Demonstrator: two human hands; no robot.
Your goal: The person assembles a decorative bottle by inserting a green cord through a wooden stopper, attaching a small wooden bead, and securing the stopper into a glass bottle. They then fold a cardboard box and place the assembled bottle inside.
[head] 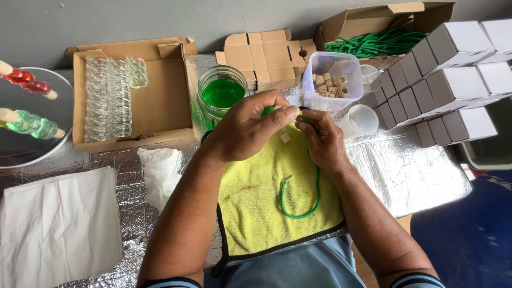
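We are pinching the top end of the green cord between both hands, left hand and right hand meeting fingertip to fingertip above the yellow cloth, the cord trailing down toward the tabletop's near edge from the right hand.

An open brown cardboard box of clear glass bottles sits at left. Flat-folded brown cardboard cartons lie behind centre. Small white-and-grey closed boxes are stacked at right, behind them an open brown carton of green cord.
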